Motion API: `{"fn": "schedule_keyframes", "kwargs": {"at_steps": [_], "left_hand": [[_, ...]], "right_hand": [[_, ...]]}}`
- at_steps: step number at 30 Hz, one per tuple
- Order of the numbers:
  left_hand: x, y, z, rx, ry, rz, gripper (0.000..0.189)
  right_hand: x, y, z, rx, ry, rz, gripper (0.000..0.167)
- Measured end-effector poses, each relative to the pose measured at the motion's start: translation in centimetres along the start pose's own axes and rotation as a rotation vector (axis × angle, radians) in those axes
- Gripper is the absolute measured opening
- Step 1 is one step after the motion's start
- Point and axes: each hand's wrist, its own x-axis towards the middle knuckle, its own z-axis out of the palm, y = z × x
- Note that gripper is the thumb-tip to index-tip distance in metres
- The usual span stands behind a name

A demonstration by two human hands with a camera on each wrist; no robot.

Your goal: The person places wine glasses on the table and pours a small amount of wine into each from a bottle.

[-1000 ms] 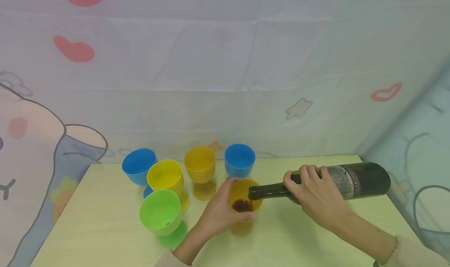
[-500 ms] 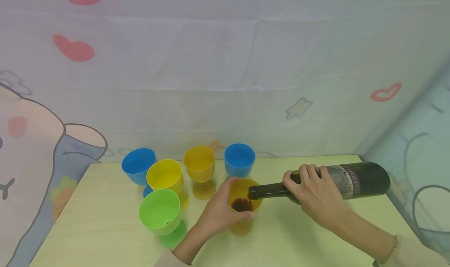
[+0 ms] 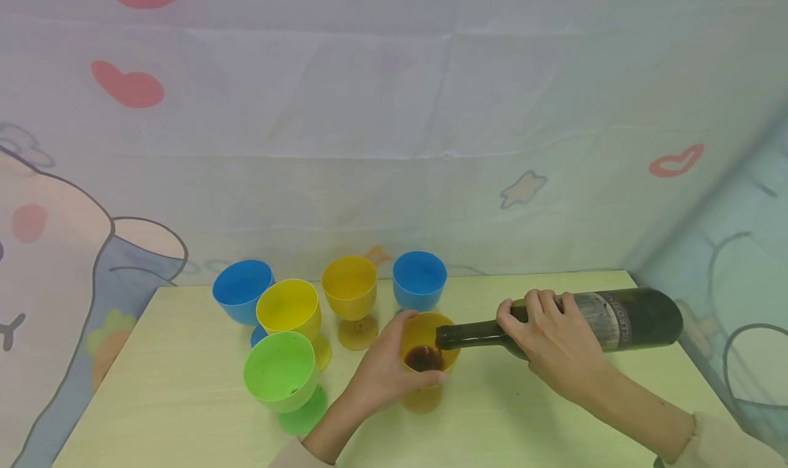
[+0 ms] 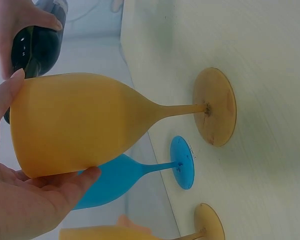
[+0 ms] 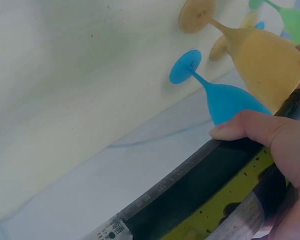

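My left hand [image 3: 384,372] grips the bowl of an orange-yellow goblet [image 4: 80,125] near its rim, thumb on one side and fingers on the other. The goblet stands upright with its foot on the table, and dark red liquid [image 3: 423,359] lies in its bowl. My right hand [image 3: 557,345] holds a dark green wine bottle [image 3: 652,317] around its shoulder. The bottle lies almost level, its mouth [image 3: 446,337] just inside the goblet's right rim. In the right wrist view, the thumb [image 5: 240,125] lies along the bottle's side.
Behind the held goblet stands a blue goblet [image 3: 420,281]. To its left are another orange-yellow goblet [image 3: 349,297], a yellow goblet [image 3: 292,314], a second blue goblet [image 3: 237,297] and a green goblet [image 3: 286,379]. A printed cloth [image 3: 394,112] hangs behind the pale table [image 3: 166,399].
The bottle's base end has dropped slightly in the last half second, while its mouth stays at the goblet's rim. My left hand and the goblets keep their places.
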Motion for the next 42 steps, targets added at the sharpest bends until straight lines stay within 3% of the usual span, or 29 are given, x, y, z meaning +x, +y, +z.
{"fn": "schedule_keyframes", "kwargs": {"at_steps": [14, 31, 38, 42], "left_hand": [[0.0, -0.1, 0.0, -0.002, 0.0, 0.013, 0.086], [-0.1, 0.0, -0.1, -0.016, 0.0, -0.006, 0.087], [-0.1, 0.0, 0.0, -0.018, 0.005, -0.006, 0.089], [0.0, 0.0, 0.0, -0.007, -0.001, -0.016, 0.089]], "right_hand": [[-0.6, -0.1, 0.2, 0.059, -0.062, 0.048, 0.065], [-1.6, 0.0, 1.0, 0.172, -0.134, 0.084, 0.07], [-2.2, 0.2, 1.0, 0.281, -0.226, 0.173, 0.069], [-2.4, 0.9, 0.8, 0.362, -0.208, 0.255, 0.07]]}}
